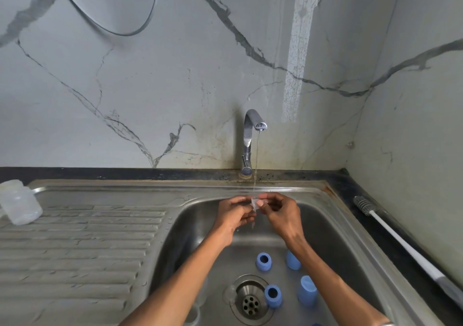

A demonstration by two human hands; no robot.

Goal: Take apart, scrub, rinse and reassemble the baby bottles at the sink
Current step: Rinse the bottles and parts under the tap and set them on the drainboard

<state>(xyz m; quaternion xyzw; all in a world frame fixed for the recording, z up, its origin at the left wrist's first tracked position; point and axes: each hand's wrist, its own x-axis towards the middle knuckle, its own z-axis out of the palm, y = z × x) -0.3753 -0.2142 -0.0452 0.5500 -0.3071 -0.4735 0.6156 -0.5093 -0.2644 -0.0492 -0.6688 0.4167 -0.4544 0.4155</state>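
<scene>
Both hands, left hand (234, 215) and right hand (280, 213), are pinching a small, soft, clear teat (255, 204) under the thin water stream (256, 163), with blue ribbed plastic collars (263, 262) lying below in the steel sink (190, 225).

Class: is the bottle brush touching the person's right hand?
Apart. The head view shows the bottle brush lying on the counter, clear of the right hand.

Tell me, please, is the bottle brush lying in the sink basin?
No, the bottle brush lies on the dark counter right of the sink.
</scene>
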